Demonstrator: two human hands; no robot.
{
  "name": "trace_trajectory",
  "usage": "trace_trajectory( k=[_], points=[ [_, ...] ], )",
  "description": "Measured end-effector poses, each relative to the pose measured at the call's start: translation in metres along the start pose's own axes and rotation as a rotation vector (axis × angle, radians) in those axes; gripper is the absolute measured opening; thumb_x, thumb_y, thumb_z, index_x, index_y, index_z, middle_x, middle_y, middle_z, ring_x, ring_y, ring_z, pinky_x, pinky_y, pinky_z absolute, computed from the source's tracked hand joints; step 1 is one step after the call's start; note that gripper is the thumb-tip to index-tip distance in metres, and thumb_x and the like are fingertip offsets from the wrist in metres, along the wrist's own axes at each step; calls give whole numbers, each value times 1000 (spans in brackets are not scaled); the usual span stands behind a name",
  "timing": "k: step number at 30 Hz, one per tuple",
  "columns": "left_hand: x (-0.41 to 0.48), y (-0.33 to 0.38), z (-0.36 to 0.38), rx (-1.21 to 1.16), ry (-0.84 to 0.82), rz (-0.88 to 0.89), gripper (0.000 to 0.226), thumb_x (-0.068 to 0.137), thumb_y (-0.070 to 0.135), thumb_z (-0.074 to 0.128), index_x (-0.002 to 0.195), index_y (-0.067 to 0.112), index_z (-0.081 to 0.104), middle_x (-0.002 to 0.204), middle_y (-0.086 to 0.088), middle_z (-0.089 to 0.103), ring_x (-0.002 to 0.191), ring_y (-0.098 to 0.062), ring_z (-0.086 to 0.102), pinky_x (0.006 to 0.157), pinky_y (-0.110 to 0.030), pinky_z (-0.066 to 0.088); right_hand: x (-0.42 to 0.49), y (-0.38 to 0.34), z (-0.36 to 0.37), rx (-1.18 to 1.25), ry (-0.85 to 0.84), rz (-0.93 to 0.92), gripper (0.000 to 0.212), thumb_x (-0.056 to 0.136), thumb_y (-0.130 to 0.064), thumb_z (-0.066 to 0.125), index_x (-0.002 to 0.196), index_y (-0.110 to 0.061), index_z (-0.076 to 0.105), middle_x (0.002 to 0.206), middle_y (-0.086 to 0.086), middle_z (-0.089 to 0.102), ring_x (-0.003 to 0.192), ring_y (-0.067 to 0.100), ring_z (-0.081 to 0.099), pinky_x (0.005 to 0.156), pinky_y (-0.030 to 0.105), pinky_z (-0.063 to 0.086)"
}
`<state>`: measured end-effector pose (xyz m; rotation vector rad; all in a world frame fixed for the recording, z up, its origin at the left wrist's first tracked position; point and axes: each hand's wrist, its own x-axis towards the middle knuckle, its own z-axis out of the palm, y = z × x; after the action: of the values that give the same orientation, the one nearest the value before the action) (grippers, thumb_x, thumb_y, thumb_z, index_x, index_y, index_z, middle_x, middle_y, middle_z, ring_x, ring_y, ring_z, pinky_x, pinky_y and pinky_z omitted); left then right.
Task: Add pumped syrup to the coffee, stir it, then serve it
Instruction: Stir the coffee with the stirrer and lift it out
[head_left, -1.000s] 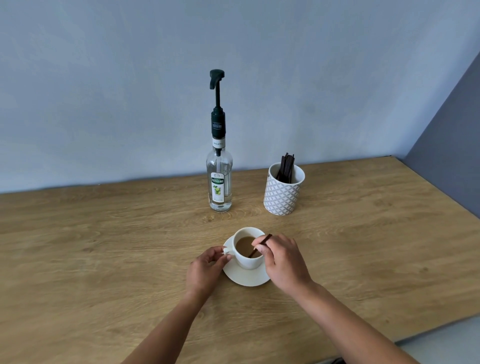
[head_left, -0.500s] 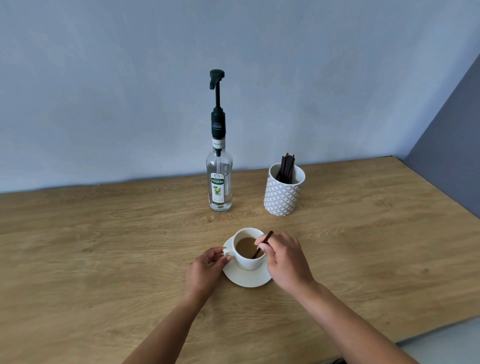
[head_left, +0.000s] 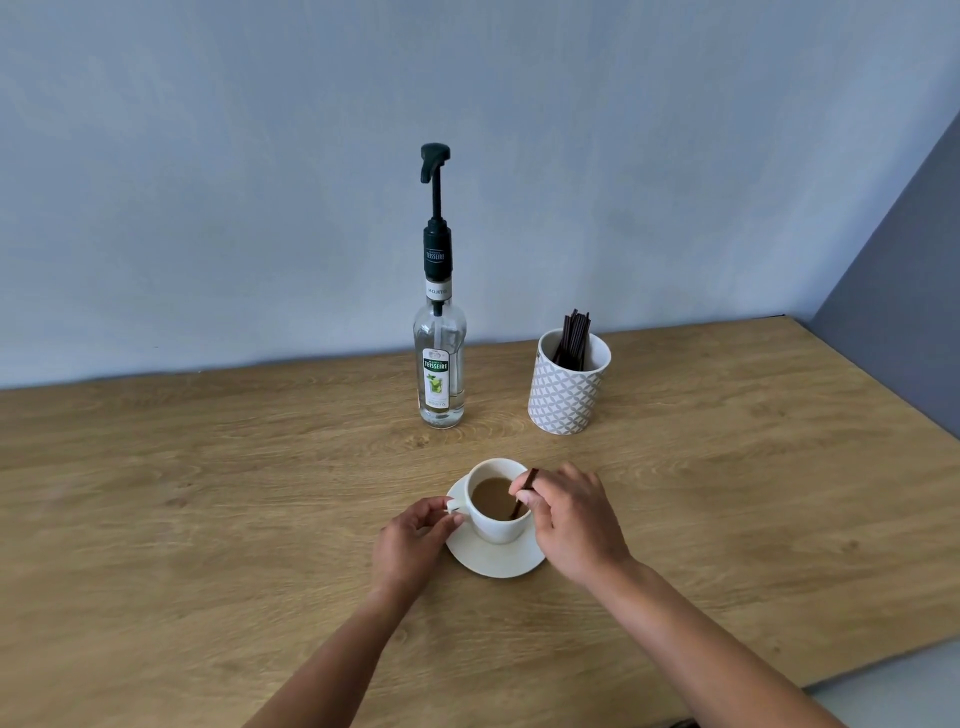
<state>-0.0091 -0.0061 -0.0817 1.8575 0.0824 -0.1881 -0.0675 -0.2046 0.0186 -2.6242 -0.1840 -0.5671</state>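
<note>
A white cup of light brown coffee stands on a white saucer near the table's front middle. My left hand pinches the cup's handle on its left side. My right hand holds a dark brown stirrer between thumb and fingers, its lower end dipped in the coffee at the cup's right side. Behind the cup stands a clear syrup bottle with a tall black pump, its nozzle pointing left.
A white patterned holder with several dark stirrers stands right of the bottle. The wooden table meets a blue-grey wall behind; its front edge runs at the lower right, and a darker panel borders the far right.
The stirrer's lower end has shifted within the coffee toward the cup's near right side as my right hand moved slightly. My left hand stays on the handle.
</note>
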Motion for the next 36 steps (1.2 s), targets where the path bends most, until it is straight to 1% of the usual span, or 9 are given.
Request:
trace_trajectory(
  k=[6,11,14,18,21,24,28,31,36],
  points=[
    [0,1,-1,9,-15,13,17,77,44,80,94,43,76,89,22,78,85,6,70,80,-26,54,4,-4,10,71,-56,35,17,91,-18,61,100,-29,71,87,-10,68,87,10,56,82,24,33],
    [-1,1,-1,1,-19,20,15,77,44,80,91,46,75,88,24,78,83,8,70,77,-24,52,7,-4,4,-13,-33,51,19,84,-9,69,93,-26,72,82,-14,72,80,15,59,76,34,42],
    [0,0,-1,1,-22,19,16,76,45,80,91,49,74,88,23,78,84,7,70,79,-25,53,8,-1,-1,-67,-40,44,18,83,-8,68,91,-24,69,81,-13,72,80,18,60,74,37,43],
    [1,-2,-1,14,-22,45,18,76,46,79,90,54,72,87,24,77,83,9,69,80,-27,55,5,-3,-2,-1,-54,23,13,88,-13,62,91,-24,67,79,-13,69,79,15,58,74,32,36],
    [2,-3,-1,30,-19,50,18,75,48,79,90,55,71,87,25,77,81,10,69,79,-28,55,5,-5,4,63,-70,25,13,91,-18,59,96,-25,69,85,-12,69,84,11,57,80,28,34],
    [1,-2,-1,35,-17,54,19,73,52,78,90,56,71,86,26,76,81,11,68,74,-25,51,6,-5,8,67,-78,45,16,92,-22,60,100,-28,72,90,-13,71,89,9,57,83,24,32],
    [1,0,-1,44,-14,50,20,72,54,77,90,57,71,85,28,76,80,13,68,71,-22,48,6,-2,6,-31,-40,17,16,84,-11,69,93,-24,74,85,-14,73,82,15,62,75,35,42],
    [-1,3,-1,59,-7,54,19,74,51,77,90,58,70,84,30,75,79,15,66,68,-21,46,5,1,4,-82,-21,-5,15,82,-9,68,90,-21,70,83,-13,72,81,18,62,71,38,44],
    [-3,5,-2,63,-3,49,18,77,46,78,87,59,70,84,30,75,79,14,66,68,-21,47,1,-1,6,20,-32,-18,13,89,-21,56,93,-24,68,83,-14,70,83,12,58,76,31,37]
  ],
)
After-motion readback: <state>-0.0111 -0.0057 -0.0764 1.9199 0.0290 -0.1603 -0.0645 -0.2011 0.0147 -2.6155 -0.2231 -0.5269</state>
